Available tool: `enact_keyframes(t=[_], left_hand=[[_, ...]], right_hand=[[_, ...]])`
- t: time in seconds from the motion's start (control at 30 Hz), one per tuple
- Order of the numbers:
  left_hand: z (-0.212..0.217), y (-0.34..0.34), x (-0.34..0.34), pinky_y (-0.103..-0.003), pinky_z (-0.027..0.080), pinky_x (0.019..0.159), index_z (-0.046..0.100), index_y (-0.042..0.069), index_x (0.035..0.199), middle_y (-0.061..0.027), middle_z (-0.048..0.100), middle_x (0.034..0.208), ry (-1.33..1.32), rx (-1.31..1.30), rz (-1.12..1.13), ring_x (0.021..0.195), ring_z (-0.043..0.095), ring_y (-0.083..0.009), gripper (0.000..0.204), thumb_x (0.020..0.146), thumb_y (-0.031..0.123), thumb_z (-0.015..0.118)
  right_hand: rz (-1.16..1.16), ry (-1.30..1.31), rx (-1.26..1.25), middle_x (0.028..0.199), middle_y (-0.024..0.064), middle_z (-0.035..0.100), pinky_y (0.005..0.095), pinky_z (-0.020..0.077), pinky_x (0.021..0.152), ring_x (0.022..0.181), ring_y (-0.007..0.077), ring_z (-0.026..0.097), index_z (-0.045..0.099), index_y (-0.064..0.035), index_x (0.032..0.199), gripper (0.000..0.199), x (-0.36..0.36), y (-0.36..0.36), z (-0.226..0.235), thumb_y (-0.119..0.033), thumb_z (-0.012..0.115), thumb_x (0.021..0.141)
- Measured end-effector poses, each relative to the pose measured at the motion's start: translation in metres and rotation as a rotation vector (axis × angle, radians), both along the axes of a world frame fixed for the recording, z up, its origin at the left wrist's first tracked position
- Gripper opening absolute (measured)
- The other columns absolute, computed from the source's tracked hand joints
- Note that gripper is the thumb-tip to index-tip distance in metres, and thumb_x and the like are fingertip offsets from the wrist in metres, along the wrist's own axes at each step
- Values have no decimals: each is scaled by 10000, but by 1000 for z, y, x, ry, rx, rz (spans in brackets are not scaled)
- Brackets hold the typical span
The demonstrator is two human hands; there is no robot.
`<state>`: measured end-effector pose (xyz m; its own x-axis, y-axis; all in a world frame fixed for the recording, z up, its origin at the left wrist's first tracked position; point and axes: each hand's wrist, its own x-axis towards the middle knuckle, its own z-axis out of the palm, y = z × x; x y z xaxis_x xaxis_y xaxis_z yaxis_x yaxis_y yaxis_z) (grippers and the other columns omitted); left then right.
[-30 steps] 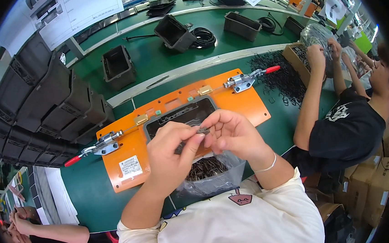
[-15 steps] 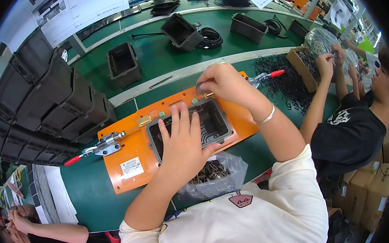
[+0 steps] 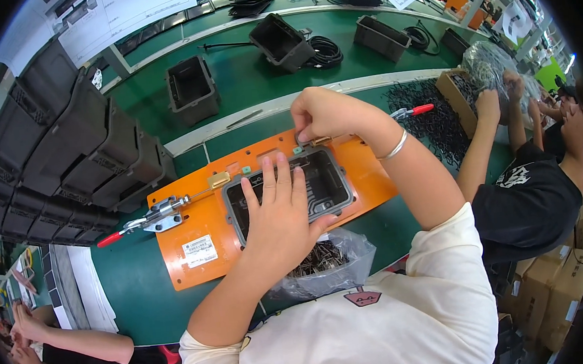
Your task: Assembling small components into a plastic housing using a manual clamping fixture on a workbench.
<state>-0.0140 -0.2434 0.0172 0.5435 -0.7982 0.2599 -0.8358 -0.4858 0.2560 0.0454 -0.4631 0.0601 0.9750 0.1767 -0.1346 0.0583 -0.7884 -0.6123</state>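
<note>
A dark grey plastic box (image 3: 348, 190) lies open side up on an orange fixture plate (image 3: 174, 259). My left hand (image 3: 276, 210) is flat with fingers spread across the box's left part and rim. Beyond the box's far edge, my right hand (image 3: 324, 114) is closed in a pinch beside a brass block (image 3: 321, 140); what the fingertips hold is mostly hidden, perhaps a small dark part. Another brass block (image 3: 219, 180) sits left of it, joined by a rod to a red-handled toggle clamp (image 3: 164, 214). A second clamp's red handle (image 3: 422, 109) shows at right.
A plastic bag of small metal pins (image 3: 321, 256) lies at the near side. Stacked dark boxes (image 3: 77, 151) rise at left. Small black bent parts (image 3: 420, 124) are heaped at right by a cardboard box (image 3: 455, 101). Co-workers sit on both sides; more boxes (image 3: 192, 90) stand behind.
My right hand has lowered slightly, its fingertips now down at the plate beside the brass block. My left hand stays spread on the box. The whole view has shifted a little.
</note>
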Motion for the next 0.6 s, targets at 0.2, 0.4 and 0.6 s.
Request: enact_keyframes(t=[0.2, 0.4, 0.6], left_hand=[[-2, 0, -1, -668, 166, 1049, 463, -103, 1295, -328, 291, 1440, 13, -20, -12, 1393, 199, -451, 774, 816, 480, 636], [-1, 9, 5, -638, 161, 1074, 472, -78, 1280, -307, 302, 1441, 133, -145, -30, 1385, 237, -431, 688, 820, 395, 667], [8, 33, 24, -565, 242, 1075, 584, -5, 1147, -216, 513, 1298, 106, -362, 46, 1257, 441, -403, 348, 838, 144, 646]], right_hand=[[-63, 41, 88, 671, 81, 627, 299, 481, 569, 637, 174, 604, 642, 28, 742, 149, -6, -3, -6, -32, 763, 681], [-338, -634, -62, 712, 73, 571, 340, 474, 588, 720, 231, 584, 651, -38, 760, 125, -45, 15, -15, -70, 753, 695], [343, -196, -394, 769, 91, 540, 338, 493, 569, 689, 235, 624, 594, -45, 763, 109, -169, 90, -7, -80, 622, 664]])
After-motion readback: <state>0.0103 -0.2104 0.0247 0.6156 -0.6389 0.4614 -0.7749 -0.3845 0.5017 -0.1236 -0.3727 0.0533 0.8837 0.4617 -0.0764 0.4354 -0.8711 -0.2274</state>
